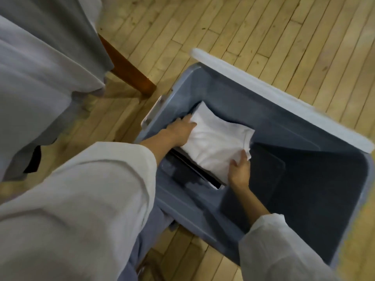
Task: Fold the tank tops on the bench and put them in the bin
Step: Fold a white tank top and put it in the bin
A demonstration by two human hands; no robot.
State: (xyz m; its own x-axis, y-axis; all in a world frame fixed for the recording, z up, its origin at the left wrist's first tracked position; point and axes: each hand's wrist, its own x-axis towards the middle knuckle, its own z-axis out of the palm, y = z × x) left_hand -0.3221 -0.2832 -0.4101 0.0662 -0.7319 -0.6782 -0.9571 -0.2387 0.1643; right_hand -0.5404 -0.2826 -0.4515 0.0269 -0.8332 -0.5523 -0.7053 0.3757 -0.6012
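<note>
Inside the grey-blue plastic bin, at centre frame, a folded white cotton tank top lies between both hands, low in the bin near its left wall. Its long axis runs from the upper left towards the lower right of the frame. The left hand meets the garment's left edge, fingers tucked beneath or against the cloth. The right hand holds the lower right corner, fingers closed on the fabric's bunched edge. Both hands thus grip the garment from opposite ends, neither clearly nearer. A dark folded item shows just beneath the garment's lower edge; what it is cannot be told. The bin's white lid stands along the far rim, towards the upper right. At the upper left hangs a grey cloth over a brown wooden leg, presumably the bench. Judged from this, the step in hand is setting the garment down flat; release calls for both hands to withdraw outward along that axis.
</note>
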